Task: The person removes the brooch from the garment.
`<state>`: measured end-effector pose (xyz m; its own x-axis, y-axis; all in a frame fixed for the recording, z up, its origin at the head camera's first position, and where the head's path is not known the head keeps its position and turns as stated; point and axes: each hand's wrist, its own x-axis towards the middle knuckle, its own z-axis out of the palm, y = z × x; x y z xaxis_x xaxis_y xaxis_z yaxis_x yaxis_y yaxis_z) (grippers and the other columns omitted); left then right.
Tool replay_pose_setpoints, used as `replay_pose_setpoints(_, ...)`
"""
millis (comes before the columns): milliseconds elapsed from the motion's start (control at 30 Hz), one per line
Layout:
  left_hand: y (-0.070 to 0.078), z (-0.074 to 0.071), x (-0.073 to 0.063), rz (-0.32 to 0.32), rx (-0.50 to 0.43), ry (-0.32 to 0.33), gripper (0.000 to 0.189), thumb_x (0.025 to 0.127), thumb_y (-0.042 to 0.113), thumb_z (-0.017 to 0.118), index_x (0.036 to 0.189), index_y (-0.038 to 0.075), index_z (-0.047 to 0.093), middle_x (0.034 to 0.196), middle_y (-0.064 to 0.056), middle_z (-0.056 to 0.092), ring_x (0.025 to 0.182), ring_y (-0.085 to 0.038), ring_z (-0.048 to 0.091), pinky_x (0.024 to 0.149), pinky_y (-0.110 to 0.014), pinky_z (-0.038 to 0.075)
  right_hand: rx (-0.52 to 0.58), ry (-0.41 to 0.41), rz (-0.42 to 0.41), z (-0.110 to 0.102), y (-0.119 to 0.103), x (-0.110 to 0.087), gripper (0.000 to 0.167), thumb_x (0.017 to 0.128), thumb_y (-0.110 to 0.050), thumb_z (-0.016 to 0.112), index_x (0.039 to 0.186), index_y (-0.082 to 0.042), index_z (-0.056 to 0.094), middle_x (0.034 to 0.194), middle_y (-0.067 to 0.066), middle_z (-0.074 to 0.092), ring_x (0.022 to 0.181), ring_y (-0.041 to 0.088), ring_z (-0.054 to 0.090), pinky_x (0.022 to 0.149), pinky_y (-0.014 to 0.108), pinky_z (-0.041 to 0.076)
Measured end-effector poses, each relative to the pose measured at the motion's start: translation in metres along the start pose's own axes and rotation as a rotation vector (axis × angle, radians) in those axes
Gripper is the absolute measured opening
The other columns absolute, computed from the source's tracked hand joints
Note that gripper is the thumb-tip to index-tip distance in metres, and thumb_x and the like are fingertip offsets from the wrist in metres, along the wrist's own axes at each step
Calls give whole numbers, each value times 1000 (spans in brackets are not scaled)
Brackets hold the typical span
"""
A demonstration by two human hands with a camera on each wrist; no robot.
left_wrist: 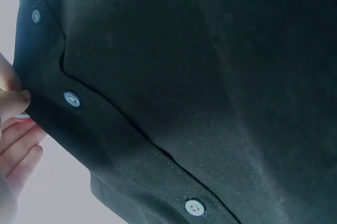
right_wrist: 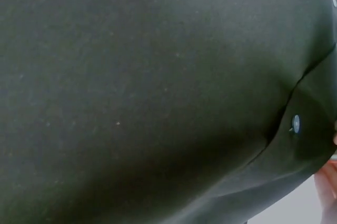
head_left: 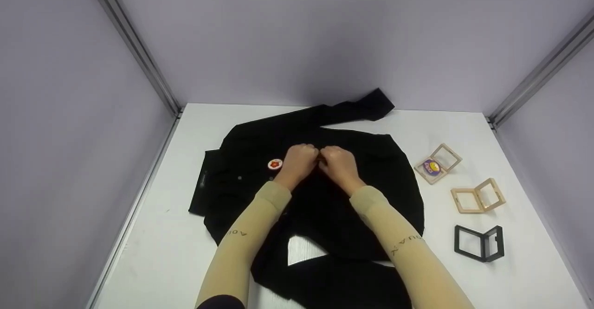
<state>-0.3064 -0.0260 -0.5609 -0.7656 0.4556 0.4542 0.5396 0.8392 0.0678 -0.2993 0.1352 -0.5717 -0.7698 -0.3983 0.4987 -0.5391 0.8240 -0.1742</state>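
Note:
A black button-up shirt (head_left: 371, 197) lies spread on the white table. Over its middle my left hand (head_left: 300, 160) and right hand (head_left: 340, 164) meet, fingers curled, both pinching the dark cloth. A tiny reddish spot shows between them. In the left wrist view, a thumb (left_wrist: 16, 100) presses the edge of the button strip; a pale and red rim of something peeks out beneath it. Fingertips (right_wrist: 327, 182) sit under the cloth edge in the right wrist view, largely cut off. A white round badge with a red flower (head_left: 274, 164) is on the shirt, left of my left hand.
On the right stand several small hinged frames, opened: a wooden one (head_left: 427, 179) holding a purple and yellow badge (head_left: 432, 167), another wooden one (head_left: 467, 201), and a black one (head_left: 484, 251). One shirt sleeve (head_left: 352, 111) stretches toward the back wall. Grey panels enclose the table.

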Motion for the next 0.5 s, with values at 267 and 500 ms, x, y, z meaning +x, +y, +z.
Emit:
replay_pose_setpoints(267, 1, 0, -1, -11, 6, -1, 17, 91, 8, 75, 74, 8, 73, 73, -9, 70, 64, -26, 69, 60, -40, 59, 21, 9, -9, -2, 3, -3, 3, 89, -6, 79, 90, -7, 77, 86, 9, 77, 79, 28, 74, 71, 43, 62)
replay_pose_setpoints(500, 0, 0, -3, -6, -13, 7, 14, 90, 10, 77, 77, 7, 72, 75, -9, 71, 66, -27, 70, 61, -41, 59, 13, 5, -28, -5, 4, -3, 4, 92, -9, 78, 96, -9, 80, 91, 7, 79, 83, 27, 76, 74, 42, 63)
